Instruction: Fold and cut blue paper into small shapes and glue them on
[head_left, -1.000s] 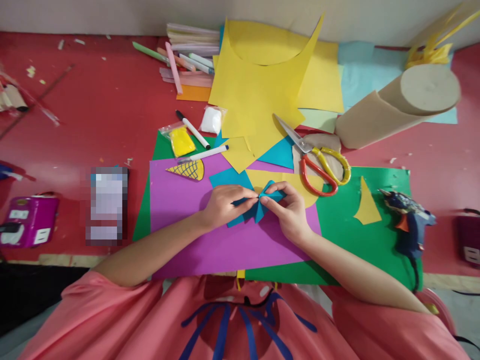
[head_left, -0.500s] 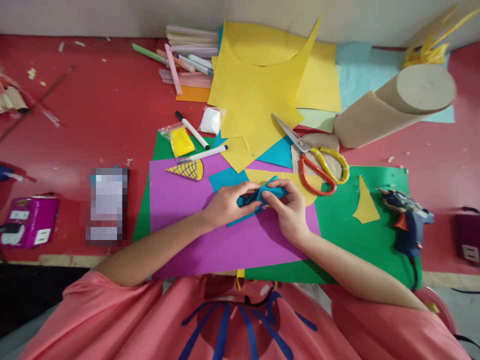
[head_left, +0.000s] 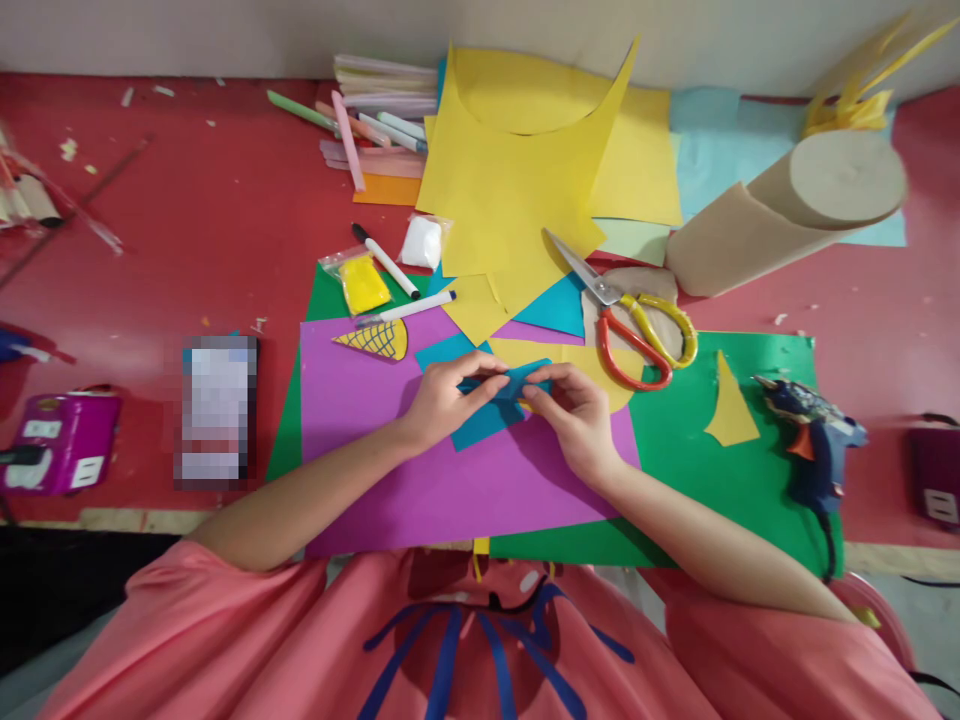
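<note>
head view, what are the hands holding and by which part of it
A small blue piece, pinched between thumb and fingers: the left hand has its left part, the right hand its right part.

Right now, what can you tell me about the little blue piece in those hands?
The blue piece is bright, plain and thin, like craft paper or foam sheet, and looks folded or bent. The left hand and right hand pinch it from either side, fingers covering its ends, so its full outline is hidden. It sits above a flat blue sheet; whether they touch, I can't tell.
</note>
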